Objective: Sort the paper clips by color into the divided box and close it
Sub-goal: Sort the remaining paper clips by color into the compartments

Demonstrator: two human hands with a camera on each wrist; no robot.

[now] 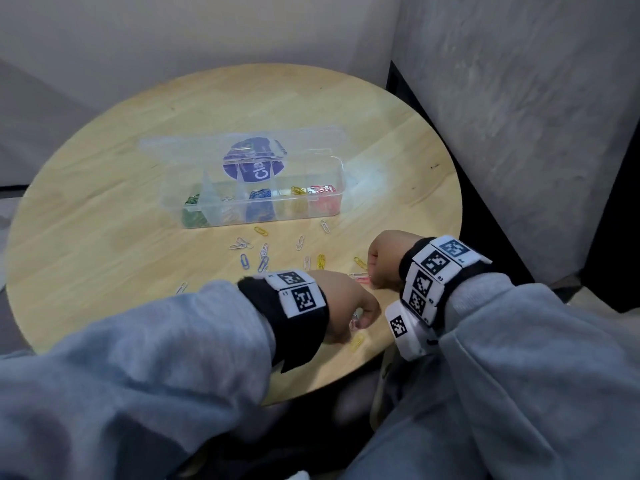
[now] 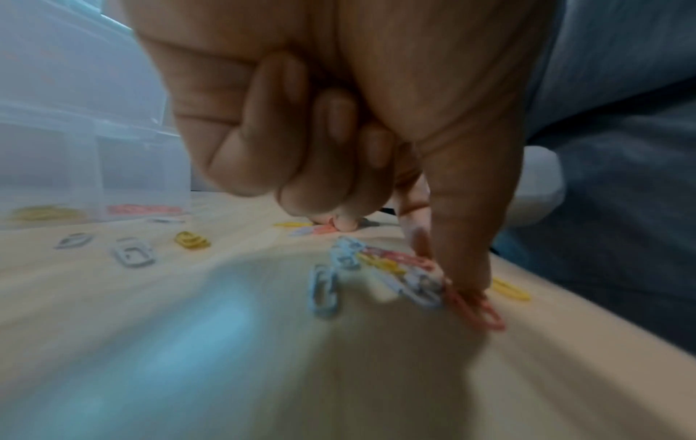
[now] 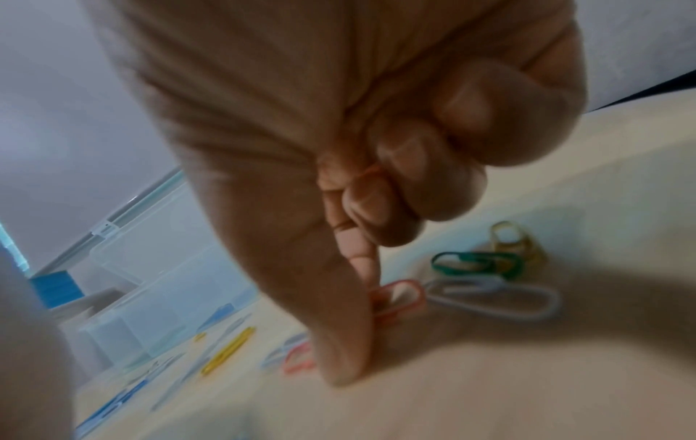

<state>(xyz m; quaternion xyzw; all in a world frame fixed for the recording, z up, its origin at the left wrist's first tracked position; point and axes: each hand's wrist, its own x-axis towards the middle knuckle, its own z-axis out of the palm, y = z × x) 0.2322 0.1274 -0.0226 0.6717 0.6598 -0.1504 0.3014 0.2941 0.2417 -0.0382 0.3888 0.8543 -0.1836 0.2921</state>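
Note:
The clear divided box stands mid-table with its lid folded back. Its compartments hold green, white, blue, yellow and red clips. Several loose clips lie in front of it. My left hand is at the near edge. In the left wrist view, thumb and forefinger of that hand pinch a small bunch of clips, with a red one at the thumb tip. My right hand, just right of it, pinches a red clip on the tabletop; its other fingers are curled.
The round wooden table stands in a corner, with walls behind and to the right. A green clip, a white clip and a yellow clip lie by the right hand. One yellow clip lies near the front edge.

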